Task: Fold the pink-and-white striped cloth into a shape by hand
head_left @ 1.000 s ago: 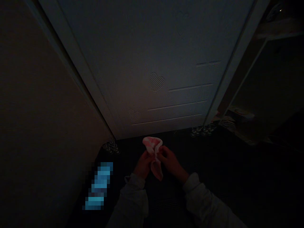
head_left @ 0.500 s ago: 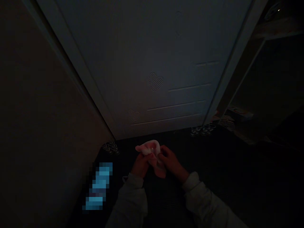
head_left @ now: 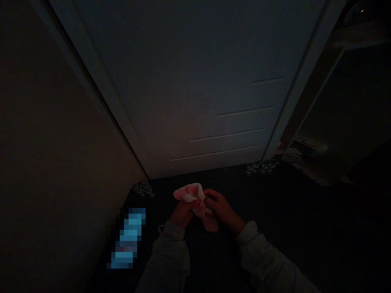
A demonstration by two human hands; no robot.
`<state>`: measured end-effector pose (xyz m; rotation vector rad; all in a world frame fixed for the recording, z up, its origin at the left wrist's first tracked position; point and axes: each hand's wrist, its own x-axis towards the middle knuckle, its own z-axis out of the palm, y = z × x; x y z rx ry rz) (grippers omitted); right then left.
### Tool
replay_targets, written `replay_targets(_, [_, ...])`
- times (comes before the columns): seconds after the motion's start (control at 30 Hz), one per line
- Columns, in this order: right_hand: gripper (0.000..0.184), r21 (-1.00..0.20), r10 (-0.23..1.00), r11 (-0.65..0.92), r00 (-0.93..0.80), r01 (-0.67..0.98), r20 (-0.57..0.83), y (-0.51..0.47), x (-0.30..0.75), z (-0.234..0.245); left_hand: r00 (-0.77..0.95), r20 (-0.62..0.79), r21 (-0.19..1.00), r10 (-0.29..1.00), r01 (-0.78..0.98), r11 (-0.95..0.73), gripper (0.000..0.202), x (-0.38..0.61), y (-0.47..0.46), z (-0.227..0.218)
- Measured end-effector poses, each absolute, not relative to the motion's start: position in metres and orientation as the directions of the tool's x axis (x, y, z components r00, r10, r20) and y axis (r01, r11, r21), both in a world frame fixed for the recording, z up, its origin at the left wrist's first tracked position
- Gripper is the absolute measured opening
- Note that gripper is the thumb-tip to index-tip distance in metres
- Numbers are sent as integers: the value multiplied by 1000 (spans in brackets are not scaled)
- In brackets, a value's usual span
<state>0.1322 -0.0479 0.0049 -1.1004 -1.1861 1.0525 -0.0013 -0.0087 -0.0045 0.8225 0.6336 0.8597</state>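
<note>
In very dim light both my hands hold a small pink and white piece of cloth [head_left: 190, 195], perhaps a sock, just above a dark floor mat [head_left: 275, 211]. My left hand [head_left: 181, 213] grips its left side with curled fingers. My right hand [head_left: 220, 208] pinches its right side, and a pink end hangs down between the hands. Both sleeves are light grey.
A white door [head_left: 214, 81] with heart marks stands closed straight ahead. A plain wall [head_left: 55, 162] runs along the left. A blurred blue patch [head_left: 128, 238] lies at the lower left. Small shiny objects [head_left: 262, 166] sit by the door's right corner, with a shelf [head_left: 308, 146] beyond.
The cloth has dropped lower and bunched up between my hands, its top folding over to the left. My hands stay close together in the same spot.
</note>
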Motion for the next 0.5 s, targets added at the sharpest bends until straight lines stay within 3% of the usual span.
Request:
replay_targets(0.3, [17, -995, 985, 74, 149, 74, 84, -51, 127, 7, 477, -76, 878, 876, -384, 285, 20, -2, -4, -4])
replay_targets(0.5, [15, -991, 983, 106, 140, 83, 117, -52, 127, 6, 449, -106, 864, 887, -399, 306, 22, -1, -6, -1])
